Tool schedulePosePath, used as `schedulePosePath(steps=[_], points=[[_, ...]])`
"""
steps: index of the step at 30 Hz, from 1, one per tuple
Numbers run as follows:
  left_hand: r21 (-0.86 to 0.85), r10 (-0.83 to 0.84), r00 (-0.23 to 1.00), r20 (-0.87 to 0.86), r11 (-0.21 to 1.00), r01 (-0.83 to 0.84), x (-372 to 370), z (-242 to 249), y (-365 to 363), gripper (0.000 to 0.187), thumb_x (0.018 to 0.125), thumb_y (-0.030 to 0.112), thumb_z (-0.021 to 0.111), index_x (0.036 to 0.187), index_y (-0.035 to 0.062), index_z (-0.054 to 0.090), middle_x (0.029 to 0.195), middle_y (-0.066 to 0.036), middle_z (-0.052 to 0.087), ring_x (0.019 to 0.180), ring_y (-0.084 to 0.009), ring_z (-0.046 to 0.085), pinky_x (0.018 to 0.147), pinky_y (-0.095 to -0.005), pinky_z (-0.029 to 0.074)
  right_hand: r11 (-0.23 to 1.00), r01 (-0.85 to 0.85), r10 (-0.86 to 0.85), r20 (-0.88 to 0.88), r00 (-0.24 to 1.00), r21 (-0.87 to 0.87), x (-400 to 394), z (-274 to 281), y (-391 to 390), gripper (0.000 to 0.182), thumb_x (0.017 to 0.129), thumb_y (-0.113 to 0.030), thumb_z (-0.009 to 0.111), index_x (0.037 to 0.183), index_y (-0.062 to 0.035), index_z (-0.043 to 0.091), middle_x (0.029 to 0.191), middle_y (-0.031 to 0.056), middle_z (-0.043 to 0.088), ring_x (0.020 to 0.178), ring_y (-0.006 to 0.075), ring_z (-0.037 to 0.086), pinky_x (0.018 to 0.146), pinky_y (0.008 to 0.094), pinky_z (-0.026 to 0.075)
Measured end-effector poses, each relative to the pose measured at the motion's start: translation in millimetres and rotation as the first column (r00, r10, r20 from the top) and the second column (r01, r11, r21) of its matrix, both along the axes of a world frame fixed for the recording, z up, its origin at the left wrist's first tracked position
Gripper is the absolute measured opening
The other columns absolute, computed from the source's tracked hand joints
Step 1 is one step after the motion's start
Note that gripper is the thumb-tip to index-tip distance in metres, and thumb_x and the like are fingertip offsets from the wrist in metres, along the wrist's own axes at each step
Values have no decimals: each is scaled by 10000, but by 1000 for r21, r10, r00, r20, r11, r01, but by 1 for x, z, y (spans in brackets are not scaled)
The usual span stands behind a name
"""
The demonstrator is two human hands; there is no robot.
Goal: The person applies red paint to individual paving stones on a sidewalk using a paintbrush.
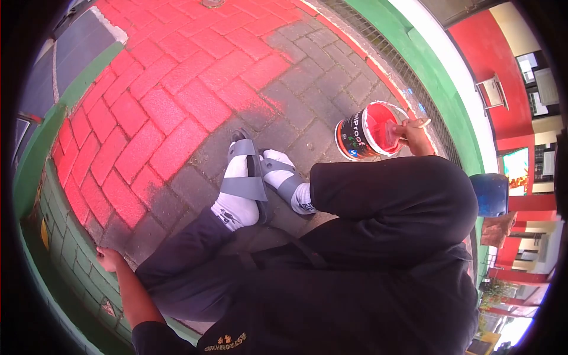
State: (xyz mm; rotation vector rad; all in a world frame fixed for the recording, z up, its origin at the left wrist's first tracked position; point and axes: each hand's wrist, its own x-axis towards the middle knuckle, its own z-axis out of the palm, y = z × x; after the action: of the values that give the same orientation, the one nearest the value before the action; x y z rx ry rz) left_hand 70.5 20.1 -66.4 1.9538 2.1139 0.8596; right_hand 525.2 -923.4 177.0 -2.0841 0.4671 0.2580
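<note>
My right hand (416, 137) is closed round the pale handle of a paintbrush (393, 134), its head dipping inside the mouth of a paint bucket (357, 137). The black-labelled bucket holds red paint, stands on the grey pavers and has a thin wire handle. Down at the left, my left hand (109, 259) is by the border between the pavers and a green brick edging (76, 260). Its fingers are curled in; whatever they may hold is hidden. Red paint coats the herringbone paving (171, 106) beyond my feet, with a ragged border against bare grey pavers (319, 65).
My feet, in white socks and grey sandals (244, 186), rest on unpainted pavers close to the red area. A drain grate (408, 74) runs along the right beside a green strip. A blue drum (491, 195) stands further right, near red and cream buildings.
</note>
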Motion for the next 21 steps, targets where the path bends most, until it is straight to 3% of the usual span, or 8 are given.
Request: schedulePosePath(steps=[6, 8, 10, 14, 16, 17, 19, 21], points=[[-14, -15, 1000, 5, 1000, 15, 11, 7, -7, 545, 993, 512, 530, 1192, 29, 685, 1134, -200, 727, 1034, -417, 681, 916, -517, 511, 974, 170, -180, 52, 982, 152, -15, 4, -10, 279, 864, -59, 755, 924, -158, 501, 911, 24, 658, 810, 192, 688, 718, 363, 567], [118, -63, 989, 136, 992, 47, 8, -5, 8, 490, 1002, 434, 567, 1209, -1, 663, 1120, -196, 724, 1018, -385, 687, 902, -478, 524, 788, 337, -478, 168, 862, 515, -23, 5, -4, 284, 885, -42, 737, 1101, -110, 565, 961, 46, 670, 876, 197, 698, 763, 346, 578], [155, -119, 950, 288, 985, 76, 16, 17, 3, 450, 1006, 384, 585, 1214, -9, 655, 1126, -189, 715, 1021, -355, 684, 900, -455, 527, 677, 325, -573, 196, 796, 660, -29, -8, -8, 336, 900, -41, 727, 1189, -88, 563, 995, 54, 671, 894, 185, 692, 782, 318, 572], [337, -383, 788, 482, 911, 237, 39, 75, -32, 346, 1007, 264, 633, 1224, -6, 647, 1132, -168, 685, 1041, -281, 662, 879, -399, 540, 377, 148, -717, 187, 671, 914, -44, -34, -9, 388, 938, -52, 692, 1299, -34, 550, 1067, 81, 675, 924, 174, 688, 811, 295, 581], [447, -509, 799, 321, 825, 345, 32, 82, -40, 352, 994, 288, 673, 1222, 20, 662, 1125, -136, 676, 1034, -245, 645, 855, -360, 543, 300, -9, -677, 220, 702, 954, -32, -40, 12, 385, 954, -60, 674, 1313, -11, 543, 1092, 93, 677, 932, 175, 689, 817, 298, 591], [351, -413, 880, 236, 880, 319, 39, 114, -68, 336, 991, 285, 681, 1219, 38, 675, 1114, -120, 678, 1028, -229, 641, 862, -364, 543, 264, -92, -642, 246, 726, 960, -19, -39, 26, 385, 961, -64, 665, 1320, 0, 539, 1105, 99, 678, 936, 175, 690, 821, 300, 596], [337, -509, 768, 388, 854, 396, 30, 124, -71, 302, 996, 252, 671, 1224, 54, 677, 1094, -108, 680, 1006, -215, 636, 844, -368, 545, 165, -218, -568, 273, 777, 962, 13, -24, 61, 386, 977, -72, 647, 1333, 22, 532, 1131, 111, 680, 943, 175, 692, 827, 303, 606], [76, -460, 739, 493, 868, 490, 14, 142, -77, 271, 973, 186, 682, 1212, 60, 659, 1073, -88, 695, 892, -149, 661, 759, -335, 545, 56, -297, -477, 287, 831, 953, 48, 3, 108, 390, 993, -80, 629, 1347, 44, 524, 1157, 123, 682, 951, 176, 693, 833, 306, 616]])
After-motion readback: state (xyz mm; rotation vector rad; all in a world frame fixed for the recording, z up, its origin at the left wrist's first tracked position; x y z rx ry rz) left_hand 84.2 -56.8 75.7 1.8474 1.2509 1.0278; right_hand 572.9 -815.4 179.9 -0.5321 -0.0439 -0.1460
